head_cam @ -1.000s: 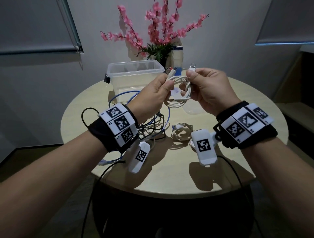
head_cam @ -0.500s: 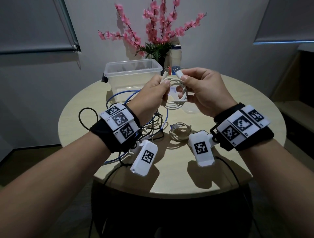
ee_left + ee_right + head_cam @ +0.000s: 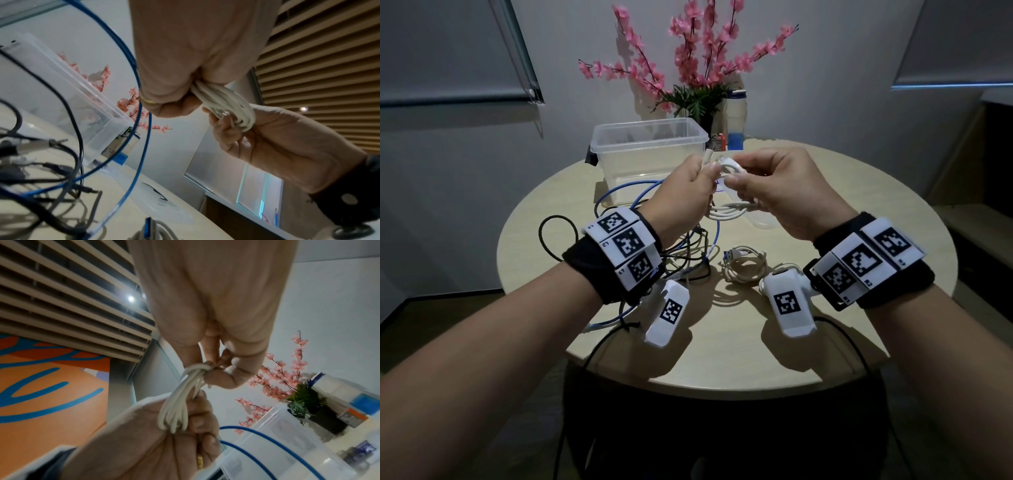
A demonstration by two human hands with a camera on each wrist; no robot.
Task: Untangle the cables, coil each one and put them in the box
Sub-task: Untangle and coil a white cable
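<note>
Over the round beige table's (image 3: 722, 349) middle, our left hand (image 3: 681, 195) clamped the coiled white cable (image 3: 726, 214) while our right hand (image 3: 784, 195), which had held its plug end upright, pinched that end around the bundle, nearly ready for the clear plastic box (image 3: 647, 137) at the far edge.

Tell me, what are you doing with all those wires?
A person is tidying cables. Both hands, the left hand and the right hand, hold one white cable that is coiled into loops, up above the table. Another coiled cable lies on the table. A blue cable and black ones are still in a tangle there. The clear box waits behind; I cannot tell whether anything is in it.
</note>
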